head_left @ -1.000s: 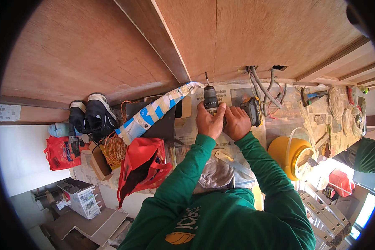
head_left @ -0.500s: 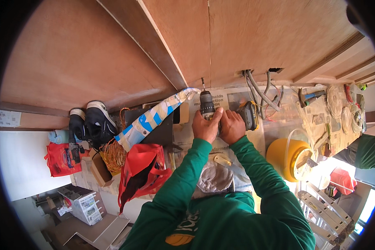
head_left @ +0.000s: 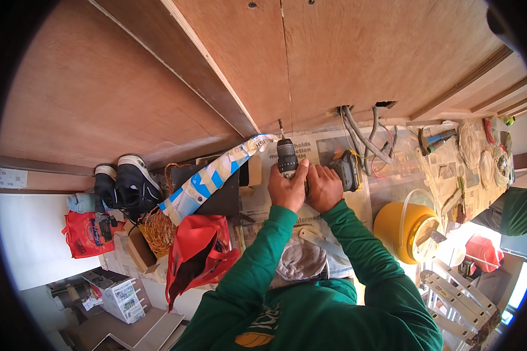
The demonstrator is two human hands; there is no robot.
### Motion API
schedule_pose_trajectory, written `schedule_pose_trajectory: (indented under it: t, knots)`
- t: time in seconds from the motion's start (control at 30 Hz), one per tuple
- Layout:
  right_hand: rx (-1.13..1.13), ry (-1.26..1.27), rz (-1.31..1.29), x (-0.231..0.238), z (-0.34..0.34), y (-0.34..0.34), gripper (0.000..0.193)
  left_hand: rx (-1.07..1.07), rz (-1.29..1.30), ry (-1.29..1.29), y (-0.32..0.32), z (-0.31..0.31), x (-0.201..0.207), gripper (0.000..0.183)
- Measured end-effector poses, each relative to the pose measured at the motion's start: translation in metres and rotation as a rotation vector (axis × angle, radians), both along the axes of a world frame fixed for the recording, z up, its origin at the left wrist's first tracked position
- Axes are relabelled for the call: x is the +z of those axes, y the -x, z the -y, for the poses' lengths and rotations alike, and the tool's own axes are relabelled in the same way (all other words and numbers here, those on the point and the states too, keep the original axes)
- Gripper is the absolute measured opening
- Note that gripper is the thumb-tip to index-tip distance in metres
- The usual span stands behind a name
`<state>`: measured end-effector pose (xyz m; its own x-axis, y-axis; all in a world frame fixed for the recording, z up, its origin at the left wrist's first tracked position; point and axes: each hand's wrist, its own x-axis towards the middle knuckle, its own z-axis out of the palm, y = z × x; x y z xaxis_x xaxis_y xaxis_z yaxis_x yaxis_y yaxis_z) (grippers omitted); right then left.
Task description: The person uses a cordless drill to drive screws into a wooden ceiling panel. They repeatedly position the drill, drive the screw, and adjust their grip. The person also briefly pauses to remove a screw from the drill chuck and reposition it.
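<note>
A cordless drill (head_left: 286, 157) lies on its side between my hands, its chuck and slim driver bit (head_left: 281, 127) directed away from me at the foot of the brown plywood panel (head_left: 345, 52). My left hand (head_left: 287, 187) is closed round the drill's body, thumb along the top. Wrapped round the handle is my right hand (head_left: 324, 186), and the black and yellow battery (head_left: 349, 170) sticks out to its right. The bit's tip appears to meet the panel beside a vertical seam; exact contact is too small to tell.
Newspaper covers the worktop. Left of my arms are a taped blue-and-white roll (head_left: 208, 181), a red bag (head_left: 198, 248) and black shoes (head_left: 136, 181). Grey conduits (head_left: 366, 134) leave the panel at right, near a yellow bucket (head_left: 405, 228) and hammer (head_left: 438, 139). A putty knife (head_left: 322, 241) lies between my forearms.
The view has tilted up, bringing two screw heads in the panel into sight at the top. Both hands keep their grip on the drill, which sits slightly lower and further left in view.
</note>
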<state>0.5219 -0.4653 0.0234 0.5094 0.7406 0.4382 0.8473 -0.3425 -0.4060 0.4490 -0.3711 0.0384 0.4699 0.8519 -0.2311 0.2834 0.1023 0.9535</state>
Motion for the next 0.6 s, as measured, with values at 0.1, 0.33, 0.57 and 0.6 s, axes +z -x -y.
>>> schedule_pose_trajectory:
  t: [0.1, 0.33, 0.57, 0.6]
  knots:
    - [-0.002, 0.023, -0.008, -0.002, 0.0013, -0.0003, 0.025, -0.007, -0.004, -0.011, -0.0002, 0.0003, 0.0054, 0.044]
    - [-0.003, 0.019, -0.014, -0.0022, 0.0008, -0.0005, 0.022, -0.007, -0.015, -0.04, -0.0003, 0.0004, 0.0045, 0.043]
    - [-0.001, 0.04, -0.017, -0.0024, 0.0017, -0.0008, 0.023, -0.002, 0.002, -0.003, -0.0005, 0.0006, -0.001, 0.043]
    - [-0.002, 0.043, -0.016, -0.0026, 0.0019, -0.0007, 0.024, -0.004, -0.005, -0.01, -0.0007, 0.0008, 0.002, 0.042]
